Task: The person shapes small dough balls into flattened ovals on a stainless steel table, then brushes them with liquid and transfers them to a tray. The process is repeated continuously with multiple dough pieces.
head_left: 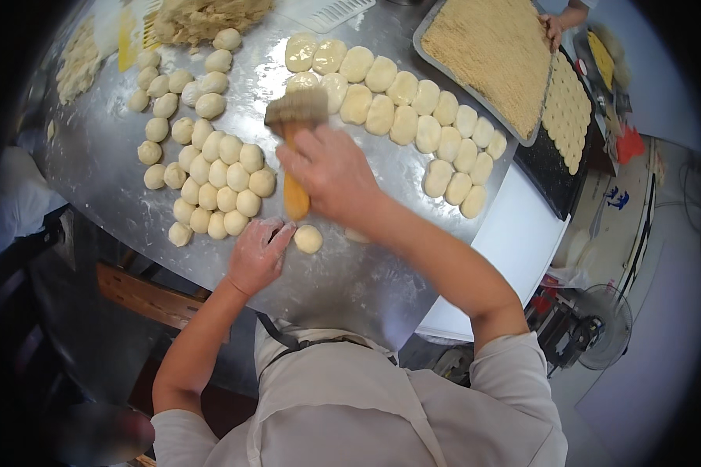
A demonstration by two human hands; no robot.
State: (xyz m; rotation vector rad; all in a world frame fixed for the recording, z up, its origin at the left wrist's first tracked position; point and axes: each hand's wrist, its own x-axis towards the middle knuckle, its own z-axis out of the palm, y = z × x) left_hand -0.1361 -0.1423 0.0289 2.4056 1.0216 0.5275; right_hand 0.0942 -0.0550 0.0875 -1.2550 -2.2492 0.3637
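At the worktop's (339, 284) near edge, our left hand (255, 255) is just beside a lone ball (308, 240); we cannot tell whether its fingers grip anything. Farther in, our right hand (336, 173) is clamped around the brush (296, 198), its bristles blurred. Dough balls (237, 177) cluster toward the left edge; flattened rounds (404, 124) run in rows toward the right edge. By the far right corner, another person's hand (553, 31) touches a crumb-filled tray (475, 96).

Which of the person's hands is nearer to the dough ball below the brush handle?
Left. The left hand is just beside the dough ball, at its left; the right hand is farther up in the picture, holding the brush.
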